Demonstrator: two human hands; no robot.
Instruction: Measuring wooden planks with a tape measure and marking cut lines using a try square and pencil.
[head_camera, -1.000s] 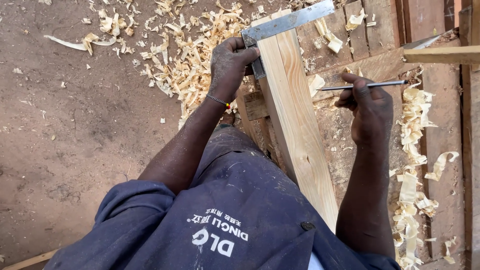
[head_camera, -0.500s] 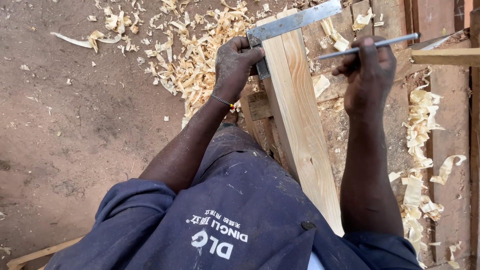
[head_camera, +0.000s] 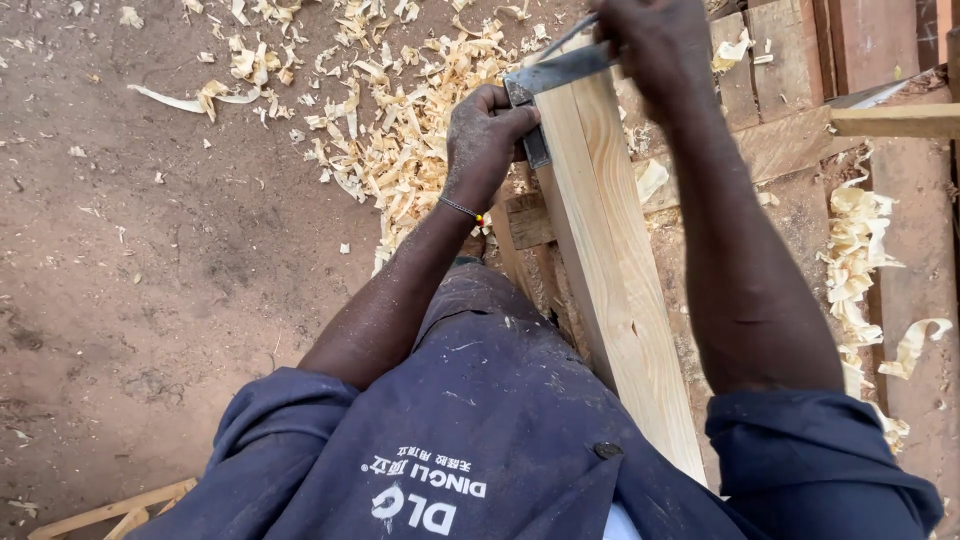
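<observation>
Dirt floor (head_camera: 150, 300), left hand (head_camera: 483, 140) gripping square (head_camera: 560, 75), plank (head_camera: 610, 270)

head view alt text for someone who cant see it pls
Seen from above, a person's left hand presses a metal square against the far end of a pale wooden plank, while the right hand holds a thin marking tool over it. Wood shavings litter the dirt ground.

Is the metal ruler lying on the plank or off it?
On it. The metal ruler lies flat across the plank, held by the left hand.
</observation>
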